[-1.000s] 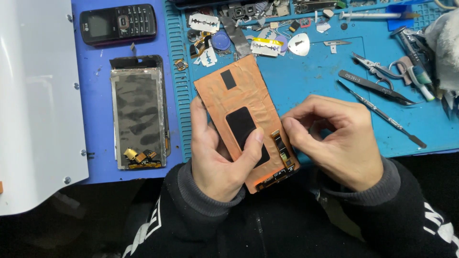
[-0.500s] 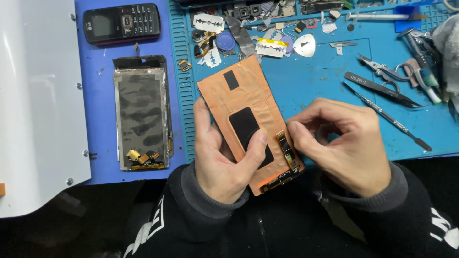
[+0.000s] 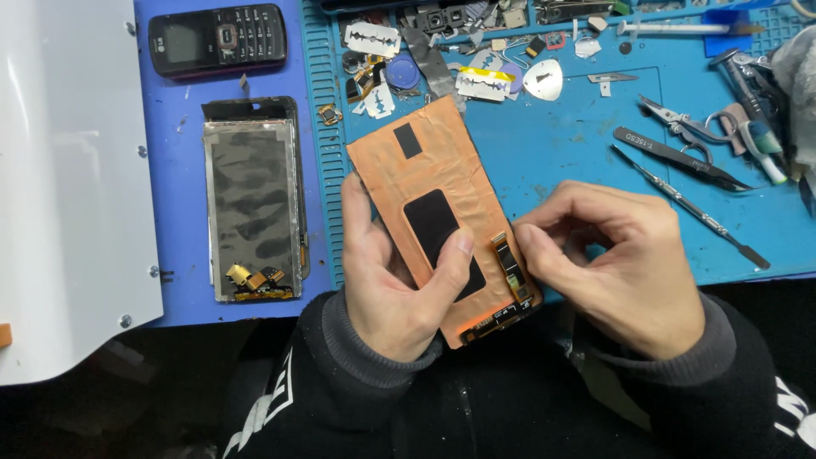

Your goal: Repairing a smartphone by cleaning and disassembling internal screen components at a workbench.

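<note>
**Inspector:** Copper-backed display panel (image 3: pixel 438 208) lies face down, tilted, its lower end held over the near edge of the blue work mat (image 3: pixel 561 170). Left hand (image 3: pixel 391 272) grips it from the left side, fingers curled around the edge and the thumb pressed on the dark rectangular pad at the panel's middle.

**Clerk:** And the other hand?

**Inspector:** Right hand (image 3: pixel 620 263) is closed to a pinch, thumb and forefinger tips touching the flex cable (image 3: pixel 510 268) at the panel's lower right. Whether they hold anything beyond the cable, I cannot tell.

**Clerk:** State of the work?

**Inspector:** By my judgement, mid-course. The panel is out on its own, and the cable is attached at its lower end. A second, stripped screen (image 3: pixel 252 212) lies apart on the purple mat (image 3: pixel 183 127). No frame or housing is fitted to the held panel.

**Clerk:** Bench condition?

**Inspector:** Cluttered along the far edge: razor blades (image 3: pixel 371 38), a metal pick (image 3: pixel 542 79), small loose parts. Tweezers (image 3: pixel 676 157) and a thin spudger (image 3: pixel 688 204) lie to the right, well apart from the hands. A black keypad phone (image 3: pixel 217 38) sits at the far left, a white panel (image 3: pixel 68 170) beside it. Lighting even; nothing of the room beyond shows.
</note>
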